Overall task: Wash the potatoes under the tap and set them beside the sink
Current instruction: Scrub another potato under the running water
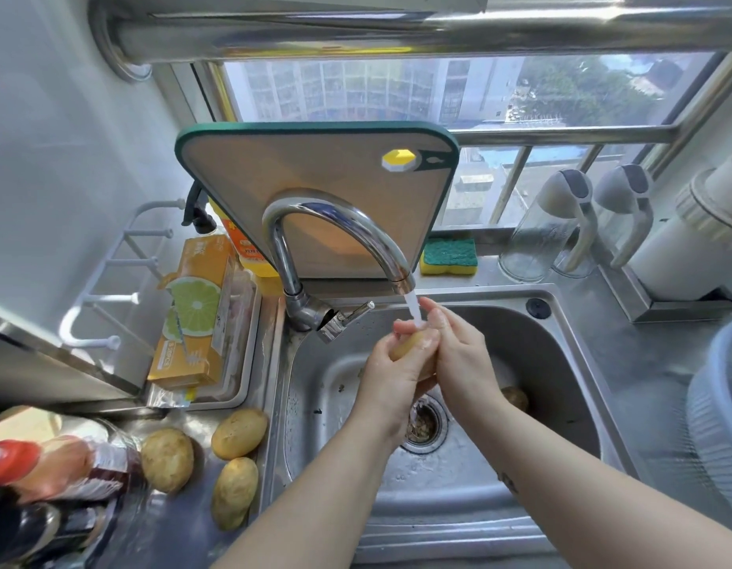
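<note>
Slippage worries me: the left hand (387, 371) and right hand (463, 351) both grip the wet potato (407, 342) under the tap (335, 217), above the sink (553, 355), so it may squirt free toward the drain (424, 423).

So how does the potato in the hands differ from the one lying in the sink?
The held potato is under the tap stream, gripped by the left hand and right hand; the sink potato lies untouched near the drain. The held potato looks pale yellow, the sink potato darker brown and partly hidden. Both are within the sink.
</note>
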Action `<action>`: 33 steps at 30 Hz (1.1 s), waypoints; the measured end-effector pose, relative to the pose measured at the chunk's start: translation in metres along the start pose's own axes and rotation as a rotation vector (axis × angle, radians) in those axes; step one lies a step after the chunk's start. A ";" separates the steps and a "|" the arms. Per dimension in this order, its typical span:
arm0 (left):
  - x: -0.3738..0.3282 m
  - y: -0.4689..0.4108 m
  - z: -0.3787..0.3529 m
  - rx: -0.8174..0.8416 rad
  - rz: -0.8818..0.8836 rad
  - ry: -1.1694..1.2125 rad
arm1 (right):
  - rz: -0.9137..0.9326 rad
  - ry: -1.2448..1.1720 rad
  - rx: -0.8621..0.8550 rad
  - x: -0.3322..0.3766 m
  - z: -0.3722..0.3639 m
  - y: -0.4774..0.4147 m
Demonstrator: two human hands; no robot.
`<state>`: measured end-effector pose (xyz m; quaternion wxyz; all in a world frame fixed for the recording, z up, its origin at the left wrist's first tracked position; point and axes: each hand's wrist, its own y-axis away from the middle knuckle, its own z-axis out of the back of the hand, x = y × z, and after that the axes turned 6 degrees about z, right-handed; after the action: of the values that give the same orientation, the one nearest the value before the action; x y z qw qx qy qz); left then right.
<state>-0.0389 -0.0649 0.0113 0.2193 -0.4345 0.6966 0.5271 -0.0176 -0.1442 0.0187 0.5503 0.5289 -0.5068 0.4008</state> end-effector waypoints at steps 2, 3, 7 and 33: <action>-0.002 -0.001 -0.007 -0.047 0.016 0.019 | 0.007 0.024 0.006 -0.001 0.002 0.001; -0.003 -0.001 -0.009 -0.079 0.017 0.011 | 0.017 0.037 0.016 -0.001 0.002 0.001; -0.008 -0.008 -0.012 -0.271 -0.010 0.023 | 0.009 0.078 0.156 -0.001 0.002 0.004; -0.012 -0.013 -0.011 -0.344 -0.185 0.012 | -0.076 0.160 0.213 -0.001 0.011 0.014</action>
<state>-0.0202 -0.0716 0.0171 0.1854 -0.5309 0.5546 0.6134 -0.0329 -0.1530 0.0193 0.5443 0.5695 -0.3955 0.4722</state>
